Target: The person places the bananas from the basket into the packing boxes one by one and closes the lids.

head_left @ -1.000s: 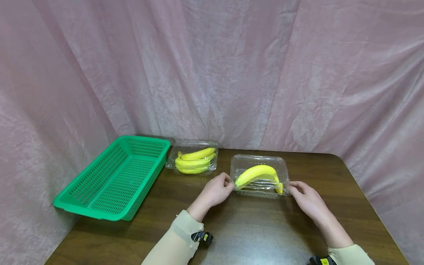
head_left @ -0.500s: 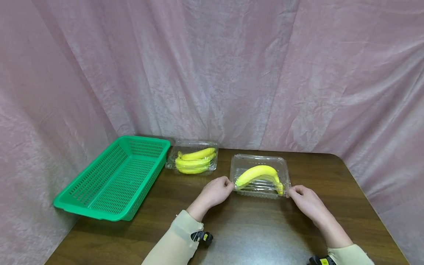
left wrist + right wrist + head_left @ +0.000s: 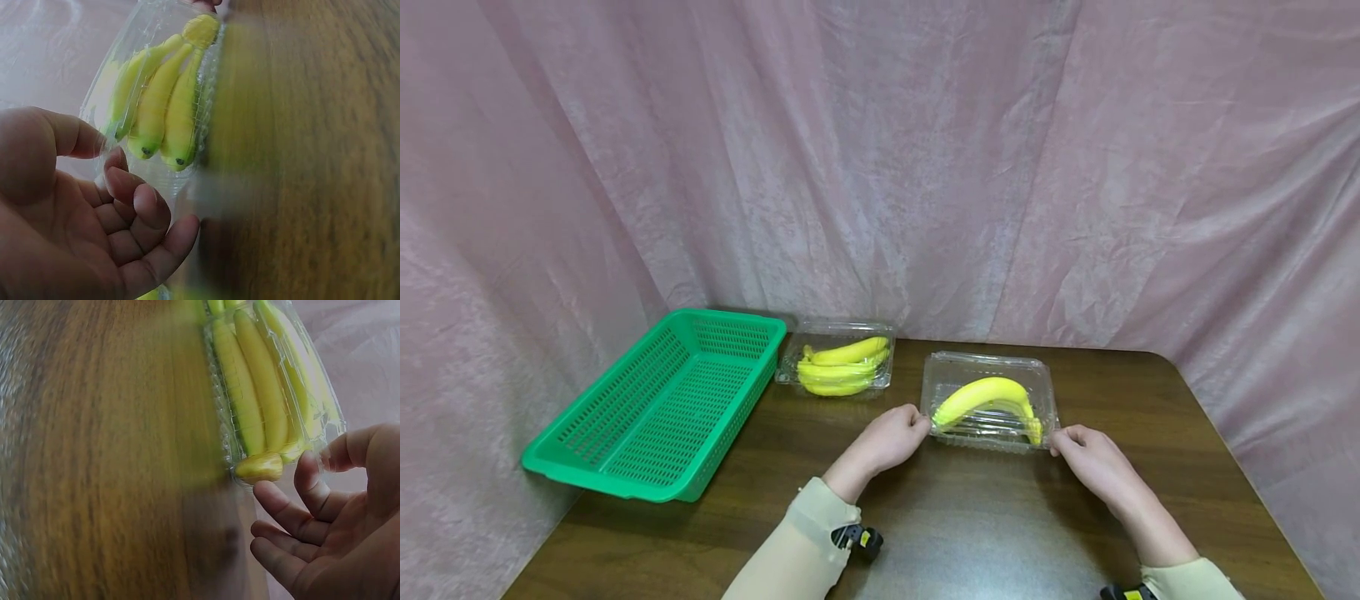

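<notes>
A clear plastic clamshell box (image 3: 951,368) lies on the table with a bunch of yellow bananas (image 3: 985,392) inside. My left hand (image 3: 891,437) pinches its front left corner between thumb and index finger. At the front right corner, my right hand (image 3: 1093,462) has the rim between thumb and index finger. In the left wrist view, the bananas (image 3: 153,103) show dark tips towards the left hand (image 3: 81,206), whose other fingers are loosely bent. Seen from the right wrist, the stem end of the bananas (image 3: 259,467) is near the right hand (image 3: 325,519).
Farther left stands a second clear box (image 3: 797,342) with bananas (image 3: 842,367) in it. A green perforated basket (image 3: 688,417) sits at the left of the brown wooden table (image 3: 985,533). Pink curtains (image 3: 880,167) hang behind and at both sides.
The right hand has shifted slightly towards the front, its fingertips drawing in on the box's corner. Left fingers have closed in at the left corner. The box has stayed almost in place.
</notes>
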`<state>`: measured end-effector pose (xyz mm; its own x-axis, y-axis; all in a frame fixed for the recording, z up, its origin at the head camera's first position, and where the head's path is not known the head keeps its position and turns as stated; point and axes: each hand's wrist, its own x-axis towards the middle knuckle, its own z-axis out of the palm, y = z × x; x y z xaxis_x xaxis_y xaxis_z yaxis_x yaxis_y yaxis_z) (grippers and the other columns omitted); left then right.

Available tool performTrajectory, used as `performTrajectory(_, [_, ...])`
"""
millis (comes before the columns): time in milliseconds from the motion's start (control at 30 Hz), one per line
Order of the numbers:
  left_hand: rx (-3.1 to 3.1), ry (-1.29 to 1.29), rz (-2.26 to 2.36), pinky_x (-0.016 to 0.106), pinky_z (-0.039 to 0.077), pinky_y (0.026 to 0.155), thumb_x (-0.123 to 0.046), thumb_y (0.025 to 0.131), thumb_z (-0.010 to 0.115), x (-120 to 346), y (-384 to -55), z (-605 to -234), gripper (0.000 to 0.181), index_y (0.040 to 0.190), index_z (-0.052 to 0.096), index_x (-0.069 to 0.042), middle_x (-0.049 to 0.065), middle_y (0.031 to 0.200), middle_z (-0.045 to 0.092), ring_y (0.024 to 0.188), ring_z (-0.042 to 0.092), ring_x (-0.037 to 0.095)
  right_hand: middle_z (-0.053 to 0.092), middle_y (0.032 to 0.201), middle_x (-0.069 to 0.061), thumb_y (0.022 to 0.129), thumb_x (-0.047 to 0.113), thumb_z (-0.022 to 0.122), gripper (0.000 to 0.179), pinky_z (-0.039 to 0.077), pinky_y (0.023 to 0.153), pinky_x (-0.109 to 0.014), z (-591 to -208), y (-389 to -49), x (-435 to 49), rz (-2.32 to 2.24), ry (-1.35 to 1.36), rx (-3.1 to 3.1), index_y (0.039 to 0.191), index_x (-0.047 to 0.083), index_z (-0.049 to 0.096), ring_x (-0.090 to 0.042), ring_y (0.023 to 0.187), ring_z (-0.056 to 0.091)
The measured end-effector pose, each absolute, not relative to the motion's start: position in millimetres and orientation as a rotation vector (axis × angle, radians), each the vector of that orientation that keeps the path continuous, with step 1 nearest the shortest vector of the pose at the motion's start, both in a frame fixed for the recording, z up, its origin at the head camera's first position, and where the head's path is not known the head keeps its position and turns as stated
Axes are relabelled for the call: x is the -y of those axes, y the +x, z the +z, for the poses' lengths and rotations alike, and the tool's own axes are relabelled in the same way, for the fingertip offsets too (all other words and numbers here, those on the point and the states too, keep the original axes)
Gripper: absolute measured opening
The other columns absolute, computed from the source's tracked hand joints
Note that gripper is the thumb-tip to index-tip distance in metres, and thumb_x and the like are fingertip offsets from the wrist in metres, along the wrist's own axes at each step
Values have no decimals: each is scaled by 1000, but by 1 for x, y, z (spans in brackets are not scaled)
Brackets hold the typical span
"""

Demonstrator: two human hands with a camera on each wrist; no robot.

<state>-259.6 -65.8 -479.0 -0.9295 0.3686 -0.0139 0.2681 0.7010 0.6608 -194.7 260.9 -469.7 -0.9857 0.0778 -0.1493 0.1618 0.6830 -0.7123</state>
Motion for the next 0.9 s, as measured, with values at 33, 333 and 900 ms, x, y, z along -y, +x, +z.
performTrajectory(33, [-2754, 521, 1044, 35, 41, 66, -29, 110, 53, 66, -260, -480, 34, 80, 59, -13, 1, 74, 50, 68, 47, 18, 66, 133, -18, 109, 34, 53, 33, 43, 91, -44, -469, -195, -261, -1191, 199, -2782, 108, 7, 71, -34, 117, 57])
performTrajectory(333, [-2667, 529, 1151, 33, 39, 62, -27, 111, 51, 67, -262, -482, 38, 86, 72, -7, 1, 75, 57, 65, 47, 17, 68, 128, -16, 110, 33, 53, 31, 43, 89, -43, -471, -196, -261, -1175, 175, -2804, 104, 8, 71, -32, 112, 57])
performTrajectory(900, [-2524, 461, 1370, 28, 33, 52, -19, 107, 58, 67, -265, -488, 36, 85, 71, 6, -4, 63, 51, 54, 41, 12, 66, 106, -8, 109, 30, 54, 28, 42, 81, -39, -469, -193, -260, -1154, 151, -2803, 100, 8, 68, -27, 98, 55])
